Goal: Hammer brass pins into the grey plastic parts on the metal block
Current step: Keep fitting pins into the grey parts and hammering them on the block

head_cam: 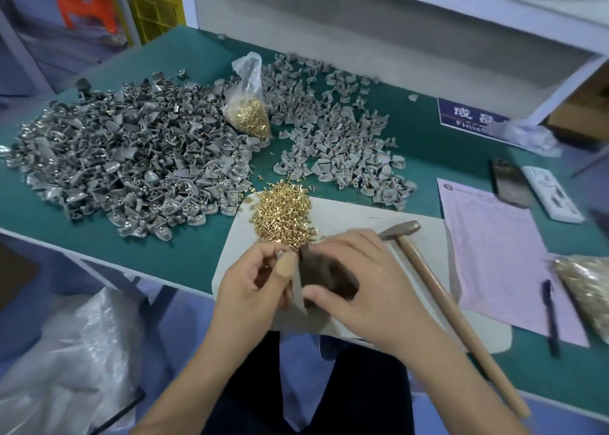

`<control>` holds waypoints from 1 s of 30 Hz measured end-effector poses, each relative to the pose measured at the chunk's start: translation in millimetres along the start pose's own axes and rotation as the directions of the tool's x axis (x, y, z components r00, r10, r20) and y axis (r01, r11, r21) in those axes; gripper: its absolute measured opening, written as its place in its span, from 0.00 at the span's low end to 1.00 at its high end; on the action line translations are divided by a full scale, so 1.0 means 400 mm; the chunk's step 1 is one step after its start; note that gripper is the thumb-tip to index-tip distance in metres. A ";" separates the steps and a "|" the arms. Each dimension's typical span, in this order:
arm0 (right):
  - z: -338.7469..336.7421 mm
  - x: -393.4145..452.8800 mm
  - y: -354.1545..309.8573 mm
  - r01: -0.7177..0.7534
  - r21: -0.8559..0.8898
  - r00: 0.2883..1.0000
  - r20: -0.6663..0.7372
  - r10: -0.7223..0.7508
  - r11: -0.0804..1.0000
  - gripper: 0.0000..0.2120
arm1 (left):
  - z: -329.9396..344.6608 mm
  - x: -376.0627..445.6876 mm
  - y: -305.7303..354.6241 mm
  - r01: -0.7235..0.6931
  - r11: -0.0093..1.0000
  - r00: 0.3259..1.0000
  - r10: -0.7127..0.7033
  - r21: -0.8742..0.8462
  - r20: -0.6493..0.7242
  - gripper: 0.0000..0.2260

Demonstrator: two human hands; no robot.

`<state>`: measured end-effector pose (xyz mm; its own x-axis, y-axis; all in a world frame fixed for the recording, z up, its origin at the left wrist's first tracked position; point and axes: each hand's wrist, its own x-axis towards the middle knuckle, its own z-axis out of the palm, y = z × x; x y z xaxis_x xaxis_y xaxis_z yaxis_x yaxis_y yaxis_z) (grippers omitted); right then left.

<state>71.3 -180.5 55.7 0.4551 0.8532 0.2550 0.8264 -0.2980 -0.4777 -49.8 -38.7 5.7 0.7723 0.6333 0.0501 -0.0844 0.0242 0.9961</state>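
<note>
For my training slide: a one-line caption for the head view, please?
Both hands work at the dark metal block beside loose brass pins; the hammer lies unheld.

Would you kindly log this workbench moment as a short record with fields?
left hand: pinches a small part beside the block
right hand: rests on the metal block, curled round it
hammer: lying unheld, right of the hands
loose brass pins: heaped beyond the block
grey plastic parts: two piles behind
</note>
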 end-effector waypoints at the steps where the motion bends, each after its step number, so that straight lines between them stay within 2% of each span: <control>1: -0.006 0.002 0.026 -0.034 -0.114 0.993 0.110 0.047 0.993 0.36 | -0.011 0.004 -0.008 -0.001 1.000 0.999 0.002 0.025 -0.041 0.12; 2: -0.011 0.003 0.049 -0.065 -0.224 0.974 0.198 0.111 0.972 0.44 | -0.021 0.008 -0.015 -0.001 0.999 0.997 0.004 0.043 -0.077 0.13; 3: -0.011 0.003 0.065 -0.075 -0.292 0.961 0.233 0.147 0.954 0.49 | -0.030 0.012 -0.022 0.001 0.999 0.995 0.004 0.049 -0.102 0.14; 4: -0.004 0.000 0.079 -0.085 -0.309 0.964 0.213 0.156 0.947 0.50 | -0.037 0.015 -0.027 0.003 0.999 0.993 0.002 0.044 -0.118 0.15; 8: 0.023 -0.023 0.095 -0.172 -0.326 0.983 -0.003 0.181 0.929 0.48 | -0.042 0.022 -0.037 0.027 0.999 0.991 -0.031 -0.038 -0.130 0.14; 10: 0.025 -0.036 0.110 -0.204 -0.328 0.979 -0.046 0.200 0.923 0.48 | -0.041 0.025 -0.038 0.038 0.998 0.994 -0.042 -0.044 -0.103 0.13; 13: 0.011 -0.044 0.122 -0.240 -0.308 0.970 -0.038 0.240 0.921 0.50 | -0.040 0.026 -0.039 0.064 0.998 0.997 -0.065 -0.011 -0.048 0.13; 17: 0.004 -0.065 0.128 -0.250 -0.303 0.968 -0.045 0.248 0.920 0.50 | -0.037 0.028 -0.037 0.090 0.996 0.996 -0.090 -0.005 -0.001 0.07; 20: 0.001 -0.076 0.132 -0.314 -0.281 0.948 -0.044 0.314 0.907 0.50 | -0.036 0.027 -0.028 0.087 0.996 0.996 -0.088 0.023 0.025 0.05; 25: 0.017 -0.039 0.122 -0.377 -0.273 0.926 -0.130 0.354 0.885 0.51 | -0.039 0.027 -0.027 0.065 0.998 0.998 -0.065 -0.005 0.007 0.01; 30: 0.024 0.005 0.122 -0.385 -0.300 0.923 -0.111 0.368 0.873 0.51 | -0.035 0.026 -0.023 0.061 0.998 0.998 -0.062 -0.025 -0.007 0.01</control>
<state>109.6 -189.2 24.7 0.7613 0.6301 0.1529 0.6460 -0.7168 -0.2625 -49.8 -21.3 -4.0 0.7716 0.6360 -0.0120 -0.0526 0.0825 0.9952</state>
